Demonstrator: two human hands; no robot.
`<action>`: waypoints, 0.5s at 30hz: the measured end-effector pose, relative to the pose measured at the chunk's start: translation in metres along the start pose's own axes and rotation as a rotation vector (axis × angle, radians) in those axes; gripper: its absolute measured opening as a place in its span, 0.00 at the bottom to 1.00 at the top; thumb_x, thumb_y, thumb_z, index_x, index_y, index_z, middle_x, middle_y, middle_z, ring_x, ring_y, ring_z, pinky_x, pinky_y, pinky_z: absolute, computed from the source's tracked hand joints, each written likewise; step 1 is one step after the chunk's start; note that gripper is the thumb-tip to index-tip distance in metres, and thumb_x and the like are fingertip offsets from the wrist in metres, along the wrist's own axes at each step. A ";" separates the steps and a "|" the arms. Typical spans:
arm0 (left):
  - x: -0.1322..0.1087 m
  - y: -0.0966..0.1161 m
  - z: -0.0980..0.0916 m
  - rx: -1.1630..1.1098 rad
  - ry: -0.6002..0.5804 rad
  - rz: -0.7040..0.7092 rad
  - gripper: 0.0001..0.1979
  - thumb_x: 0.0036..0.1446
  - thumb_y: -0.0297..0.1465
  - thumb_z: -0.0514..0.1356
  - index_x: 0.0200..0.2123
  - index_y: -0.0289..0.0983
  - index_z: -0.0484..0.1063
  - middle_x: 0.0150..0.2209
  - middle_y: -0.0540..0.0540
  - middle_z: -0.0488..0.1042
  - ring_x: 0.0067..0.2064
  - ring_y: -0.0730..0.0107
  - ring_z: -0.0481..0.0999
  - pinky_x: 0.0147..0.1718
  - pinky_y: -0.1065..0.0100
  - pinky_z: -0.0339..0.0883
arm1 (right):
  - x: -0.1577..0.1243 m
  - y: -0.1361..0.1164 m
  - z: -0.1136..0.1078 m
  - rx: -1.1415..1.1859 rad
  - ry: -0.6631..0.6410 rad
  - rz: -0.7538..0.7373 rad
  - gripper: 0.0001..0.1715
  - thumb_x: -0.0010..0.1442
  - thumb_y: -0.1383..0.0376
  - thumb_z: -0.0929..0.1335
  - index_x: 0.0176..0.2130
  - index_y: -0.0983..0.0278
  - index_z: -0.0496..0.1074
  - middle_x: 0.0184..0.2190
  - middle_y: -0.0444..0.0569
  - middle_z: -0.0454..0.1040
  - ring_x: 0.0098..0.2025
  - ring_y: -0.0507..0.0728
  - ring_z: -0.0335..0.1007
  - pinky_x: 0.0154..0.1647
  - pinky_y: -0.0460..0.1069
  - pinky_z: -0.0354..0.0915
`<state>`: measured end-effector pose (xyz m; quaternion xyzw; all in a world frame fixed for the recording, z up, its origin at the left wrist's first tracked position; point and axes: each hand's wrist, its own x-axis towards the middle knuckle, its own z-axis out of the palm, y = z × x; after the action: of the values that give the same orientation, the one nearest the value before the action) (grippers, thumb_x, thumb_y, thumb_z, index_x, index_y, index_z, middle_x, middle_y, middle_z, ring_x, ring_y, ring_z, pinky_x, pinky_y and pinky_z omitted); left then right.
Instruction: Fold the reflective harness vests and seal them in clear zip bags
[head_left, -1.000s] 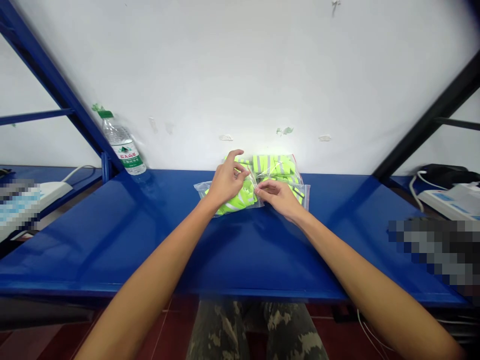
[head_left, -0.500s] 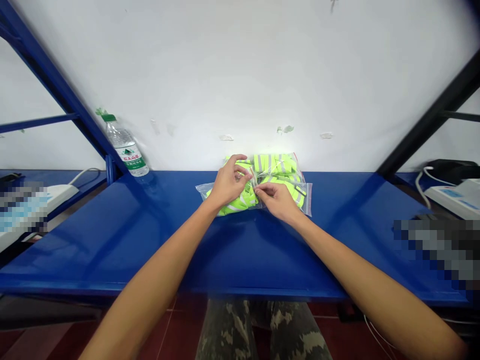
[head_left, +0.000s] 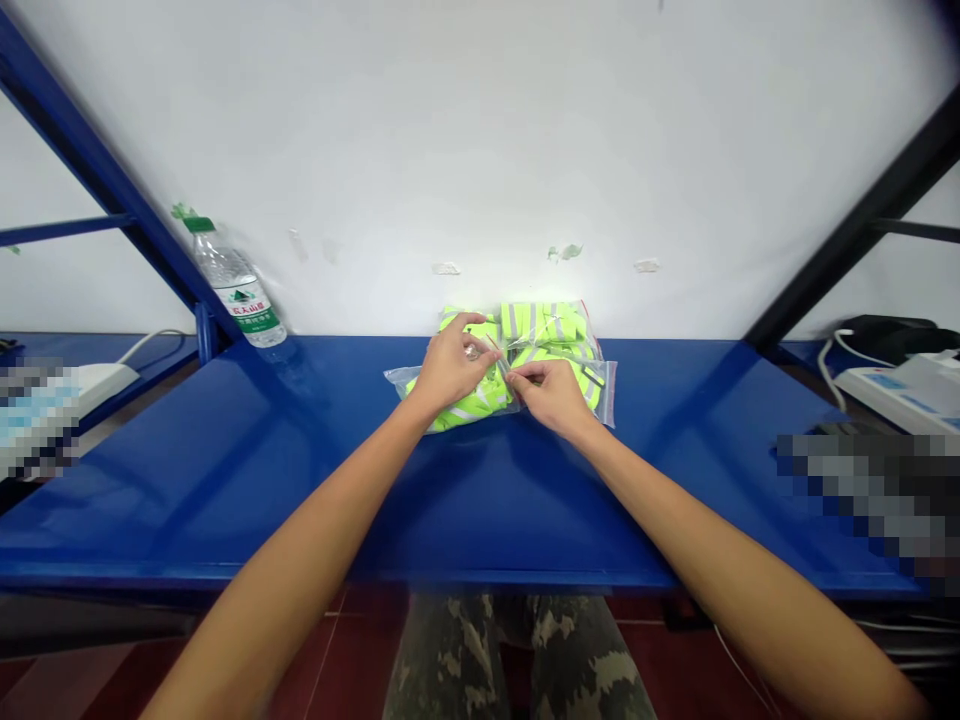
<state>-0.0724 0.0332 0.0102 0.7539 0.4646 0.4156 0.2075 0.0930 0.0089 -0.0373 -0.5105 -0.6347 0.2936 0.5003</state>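
- The clear plastic bags [head_left: 397,380] lie in a loose heap on the blue steel bench [head_left: 337,500], centred against the wall, with folded neon-yellow reflective fabric [head_left: 541,323] packed inside.
- My right hand [head_left: 551,397] has its fingertips pressed together, pinching a thin clear plastic strip [head_left: 496,352].
- My left hand [head_left: 450,365] is curled beside that strip, fingers drawn toward the thumb; I cannot tell whether it grips anything.
- I judge the bags light and soft, their film slippery and thin.
- A fingertip pinch on flat film edges looks safest; the padded fabric will squash under a grab.
- A plastic water bottle [head_left: 238,295] stands well left, by the wall.
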 end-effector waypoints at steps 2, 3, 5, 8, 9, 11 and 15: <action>0.000 0.001 -0.001 -0.017 0.001 -0.008 0.24 0.52 0.31 0.64 0.53 0.37 0.66 0.33 0.49 0.80 0.34 0.67 0.76 0.40 0.64 0.67 | 0.000 -0.002 0.000 0.051 0.008 0.011 0.09 0.51 0.62 0.69 0.25 0.65 0.76 0.24 0.50 0.77 0.27 0.57 0.72 0.29 0.50 0.66; 0.000 0.001 0.000 -0.031 -0.006 -0.003 0.25 0.53 0.30 0.64 0.55 0.37 0.65 0.33 0.48 0.80 0.35 0.66 0.77 0.41 0.64 0.68 | 0.000 -0.003 0.000 0.086 0.013 0.021 0.08 0.50 0.62 0.70 0.26 0.65 0.76 0.25 0.50 0.77 0.28 0.56 0.72 0.30 0.50 0.66; -0.001 0.000 0.001 -0.061 -0.017 0.020 0.30 0.53 0.29 0.62 0.59 0.36 0.60 0.34 0.48 0.79 0.37 0.65 0.78 0.42 0.63 0.68 | 0.000 -0.004 0.001 0.152 0.015 0.030 0.07 0.49 0.63 0.71 0.29 0.65 0.74 0.25 0.50 0.77 0.28 0.56 0.72 0.31 0.50 0.67; -0.004 -0.001 0.003 -0.065 -0.015 0.062 0.34 0.55 0.28 0.61 0.63 0.36 0.54 0.36 0.47 0.79 0.38 0.65 0.78 0.42 0.63 0.68 | 0.000 -0.005 0.001 0.216 0.016 0.029 0.18 0.46 0.63 0.72 0.39 0.66 0.72 0.27 0.48 0.77 0.29 0.55 0.73 0.34 0.51 0.69; -0.005 -0.001 0.004 -0.055 -0.015 0.070 0.34 0.55 0.28 0.60 0.64 0.36 0.53 0.36 0.47 0.79 0.37 0.65 0.78 0.41 0.63 0.68 | 0.000 -0.005 0.001 0.227 0.018 0.021 0.21 0.46 0.63 0.72 0.42 0.66 0.71 0.28 0.48 0.77 0.31 0.55 0.74 0.35 0.51 0.69; -0.007 0.000 0.005 -0.040 -0.027 0.078 0.35 0.55 0.28 0.60 0.64 0.36 0.51 0.36 0.47 0.79 0.36 0.66 0.78 0.40 0.63 0.68 | 0.001 -0.006 0.000 0.240 0.020 -0.004 0.22 0.46 0.63 0.73 0.43 0.65 0.70 0.30 0.49 0.78 0.33 0.55 0.75 0.38 0.51 0.70; -0.009 0.004 0.006 -0.036 -0.066 0.108 0.37 0.55 0.28 0.61 0.65 0.38 0.49 0.34 0.48 0.79 0.37 0.65 0.77 0.39 0.64 0.66 | 0.001 -0.006 -0.004 0.226 -0.028 -0.047 0.18 0.49 0.61 0.72 0.40 0.64 0.70 0.29 0.47 0.77 0.33 0.55 0.75 0.38 0.51 0.70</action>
<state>-0.0679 0.0238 0.0056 0.7872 0.4086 0.4096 0.2135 0.0942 0.0076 -0.0299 -0.4318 -0.6163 0.3586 0.5524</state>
